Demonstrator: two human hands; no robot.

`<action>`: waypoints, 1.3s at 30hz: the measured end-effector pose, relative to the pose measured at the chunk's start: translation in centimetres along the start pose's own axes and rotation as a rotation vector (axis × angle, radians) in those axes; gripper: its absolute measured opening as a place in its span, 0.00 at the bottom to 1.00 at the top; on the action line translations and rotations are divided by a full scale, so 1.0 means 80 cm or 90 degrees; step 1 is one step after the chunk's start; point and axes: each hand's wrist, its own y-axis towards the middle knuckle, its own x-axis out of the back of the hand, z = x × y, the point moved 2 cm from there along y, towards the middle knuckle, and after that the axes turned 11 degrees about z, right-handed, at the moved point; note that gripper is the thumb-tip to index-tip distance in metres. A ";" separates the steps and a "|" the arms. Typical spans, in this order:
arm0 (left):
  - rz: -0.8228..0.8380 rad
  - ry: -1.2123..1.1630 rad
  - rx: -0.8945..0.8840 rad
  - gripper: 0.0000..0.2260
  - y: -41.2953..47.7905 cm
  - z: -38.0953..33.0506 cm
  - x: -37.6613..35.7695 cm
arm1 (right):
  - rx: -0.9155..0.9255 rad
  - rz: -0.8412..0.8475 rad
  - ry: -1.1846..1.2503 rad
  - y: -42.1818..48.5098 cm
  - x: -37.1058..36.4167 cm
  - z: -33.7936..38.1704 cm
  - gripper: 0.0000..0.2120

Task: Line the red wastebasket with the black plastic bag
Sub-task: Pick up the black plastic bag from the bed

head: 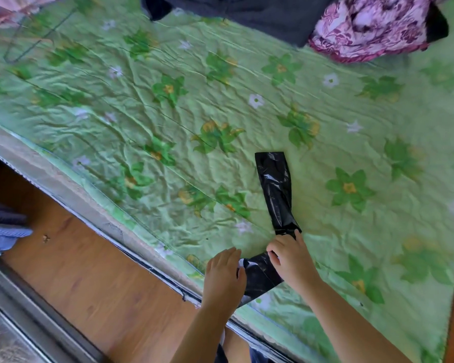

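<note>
A long folded strip of black plastic bag (275, 187) lies on the green flowered bedspread (168, 113), bent near its lower end. My left hand (224, 276) holds the strip's near end, fingers curled over its edge. My right hand (290, 255) pinches the black plastic at the bend, fingertips pressed into the fold. Both hands are close together near the bed's front edge. No red wastebasket is in view.
Dark clothing (260, 14) and a pink patterned cloth (372, 24) lie at the bed's far side. A wooden floor (89, 271) runs along the bed's edge at lower left, with blue striped fabric (3, 231) at the left border.
</note>
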 end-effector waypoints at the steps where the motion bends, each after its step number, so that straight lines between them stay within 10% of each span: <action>1: -0.004 0.002 -0.007 0.18 -0.001 -0.004 0.005 | 0.005 0.002 0.013 -0.002 0.003 0.000 0.12; 9: 0.002 0.032 -0.053 0.19 -0.002 -0.018 0.021 | -0.046 0.248 -0.072 0.000 -0.013 -0.006 0.14; 39: 0.119 -0.020 -0.361 0.08 -0.196 -0.175 0.144 | -0.284 -0.231 0.400 -0.304 0.193 0.098 0.04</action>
